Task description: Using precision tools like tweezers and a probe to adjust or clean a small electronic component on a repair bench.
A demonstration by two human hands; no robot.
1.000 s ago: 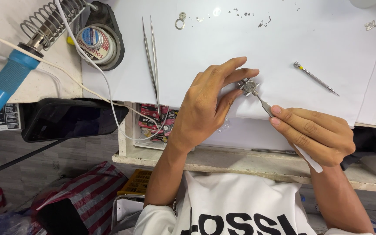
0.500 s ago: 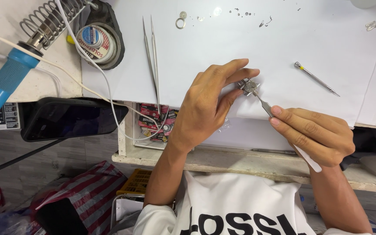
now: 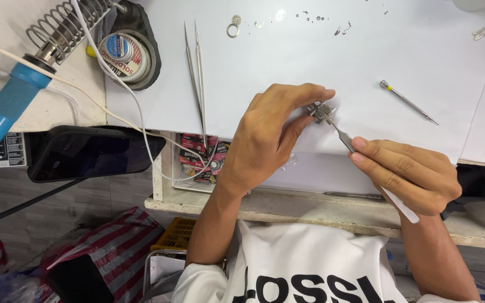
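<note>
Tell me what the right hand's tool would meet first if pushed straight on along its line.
The right hand aims its slim metal tool up and left. Its tip already meets the small metal part pinched in the left hand. Beyond that come the left hand's fingertips, though depth is hard to judge.

No visible change: hands [image 3: 276,134] equally placed.

I see a blue soldering iron handle [image 3: 7,106] upper left, white paper [image 3: 321,50] across the top, red-and-white striped cloth [image 3: 108,241] lower left.
</note>
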